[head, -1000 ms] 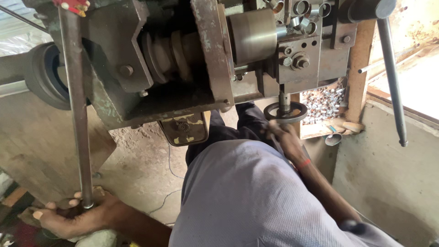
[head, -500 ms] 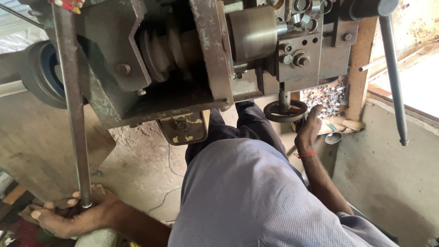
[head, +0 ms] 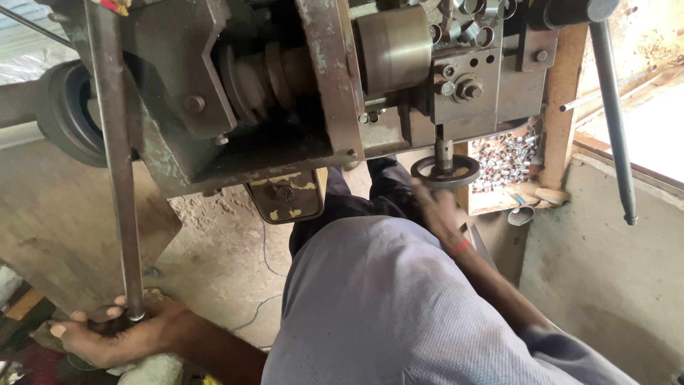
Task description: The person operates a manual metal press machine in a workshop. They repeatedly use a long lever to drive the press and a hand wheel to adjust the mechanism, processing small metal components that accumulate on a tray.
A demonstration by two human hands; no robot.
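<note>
Keep your left hand clenched round the long steel lever's foot; your right hand, blurred, grip unreadable, sits just below the handwheel; turn it gently.

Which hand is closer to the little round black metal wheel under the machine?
The right hand, blurred just below the round black metal handwheel. The left hand is far off, low down at the long grey metal lever.

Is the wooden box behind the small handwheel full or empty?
Full: the wooden box is heaped with small shiny metal pieces behind the handwheel.
</note>
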